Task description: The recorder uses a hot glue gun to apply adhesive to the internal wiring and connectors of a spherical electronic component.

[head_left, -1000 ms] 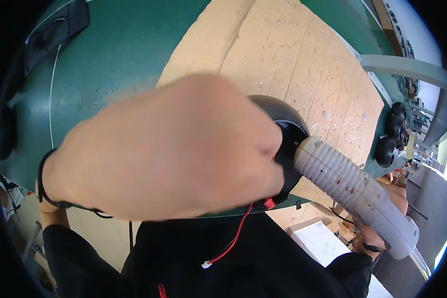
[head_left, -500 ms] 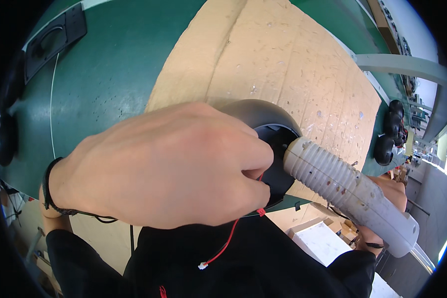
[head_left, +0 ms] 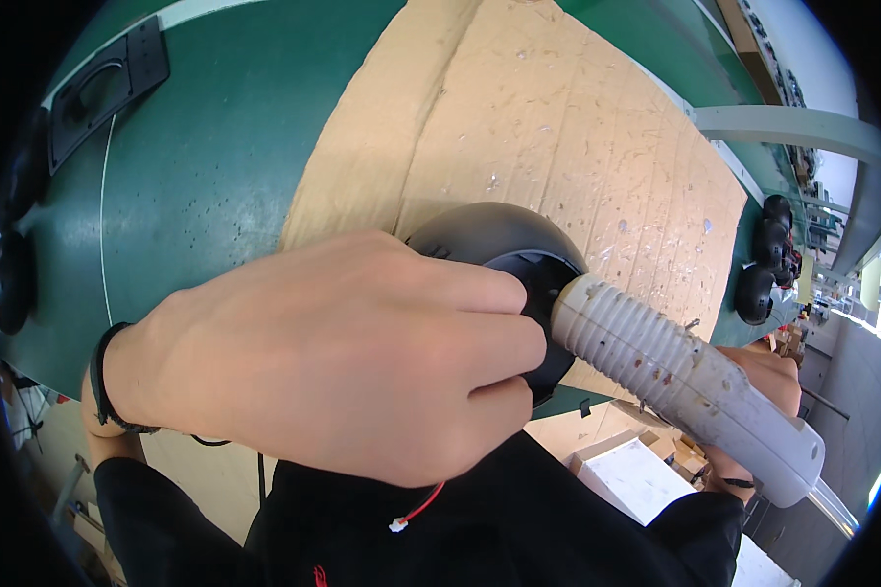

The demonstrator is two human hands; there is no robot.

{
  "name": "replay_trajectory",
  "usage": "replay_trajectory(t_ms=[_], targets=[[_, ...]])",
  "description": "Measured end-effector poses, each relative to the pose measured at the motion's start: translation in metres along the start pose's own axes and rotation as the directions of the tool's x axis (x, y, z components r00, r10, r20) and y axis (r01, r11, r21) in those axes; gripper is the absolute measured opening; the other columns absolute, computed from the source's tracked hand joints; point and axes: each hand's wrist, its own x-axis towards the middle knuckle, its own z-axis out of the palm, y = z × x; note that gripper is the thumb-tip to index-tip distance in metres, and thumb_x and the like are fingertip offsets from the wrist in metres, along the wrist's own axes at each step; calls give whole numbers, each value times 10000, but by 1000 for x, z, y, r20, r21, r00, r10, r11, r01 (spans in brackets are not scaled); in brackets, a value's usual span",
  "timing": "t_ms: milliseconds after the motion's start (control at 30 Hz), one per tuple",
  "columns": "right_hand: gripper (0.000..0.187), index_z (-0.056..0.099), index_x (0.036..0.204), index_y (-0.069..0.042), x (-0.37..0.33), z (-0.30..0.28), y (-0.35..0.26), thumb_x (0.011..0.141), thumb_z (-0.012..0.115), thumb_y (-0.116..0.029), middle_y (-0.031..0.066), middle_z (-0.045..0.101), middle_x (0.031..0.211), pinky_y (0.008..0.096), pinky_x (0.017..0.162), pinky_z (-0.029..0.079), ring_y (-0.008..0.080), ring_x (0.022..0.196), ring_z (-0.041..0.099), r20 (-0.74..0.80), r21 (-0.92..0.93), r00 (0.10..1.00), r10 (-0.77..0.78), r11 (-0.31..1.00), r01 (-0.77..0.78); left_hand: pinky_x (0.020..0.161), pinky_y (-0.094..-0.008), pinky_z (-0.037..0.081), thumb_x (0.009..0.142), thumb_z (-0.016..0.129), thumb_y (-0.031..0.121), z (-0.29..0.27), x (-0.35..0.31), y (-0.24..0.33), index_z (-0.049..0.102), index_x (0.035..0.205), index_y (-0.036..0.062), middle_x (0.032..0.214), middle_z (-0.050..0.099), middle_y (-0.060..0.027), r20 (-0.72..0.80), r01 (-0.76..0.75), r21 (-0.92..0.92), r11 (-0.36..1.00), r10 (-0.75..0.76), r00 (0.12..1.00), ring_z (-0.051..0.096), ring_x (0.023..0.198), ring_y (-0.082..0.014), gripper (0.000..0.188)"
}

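Observation:
My left hand (head_left: 362, 352) is closed over the side of a round black shell (head_left: 499, 225), fingers bent at its open face. Its fingertips and thumb are hidden. A thin red wire (head_left: 424, 504) with a small white connector (head_left: 398, 525) hangs out below that hand. At the lower right, my right hand (head_left: 768, 377) is wrapped around a stained whitish hot glue gun (head_left: 695, 391), mostly behind it. The gun's ribbed front end points at the shell's opening, and a clear glue stick (head_left: 834, 507) sticks out of its rear. The shell's inside is dark and partly covered.
A worn cardboard sheet (head_left: 548, 117) covers part of the green table (head_left: 206, 127). A black frame with a round hole (head_left: 108, 83) and dark round shells (head_left: 15, 279) lie left; more black shells (head_left: 759, 289) lie right. Below the table edge stands a white box (head_left: 631, 479).
My left hand has shifted slightly down, its fingers now covering more of the opening and the red wire. The shell appears a little further left. The glue gun has barely moved.

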Motion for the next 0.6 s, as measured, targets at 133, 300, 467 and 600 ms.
replay_trajectory(t_ms=[133,300,467,600], targets=[[254,690,758,46,-8,-1,3,618,772,-149,162,700,736,294,591,514,235,650,701,-30,-48,996,80,995,-82,430,-262,394,686,745,47,-5,3,-1,717,867,50,798,618,-24,-65,-52,49,997,55,996,567,618,-157,184],[345,701,772,-12,-12,-11,8,696,748,-345,126,694,766,338,712,494,252,744,675,77,-43,959,273,962,-270,462,-226,406,710,734,-11,-14,15,-14,700,848,37,682,624,-33,-243,154,-65,986,-166,956,562,537,-113,151],[312,706,787,-5,-12,-12,9,681,757,-294,125,691,775,335,709,492,256,773,674,151,-147,955,257,961,-235,499,-163,384,835,698,10,-8,34,-26,672,874,8,710,654,-7,-243,298,-396,868,-413,878,565,606,-8,47],[296,710,846,-15,-24,-12,19,678,777,-250,123,689,867,363,754,486,274,831,655,139,-181,966,217,965,-191,528,-153,389,880,675,22,-4,38,-36,653,912,2,738,654,0,-134,341,-565,752,-491,861,578,654,-5,44]])
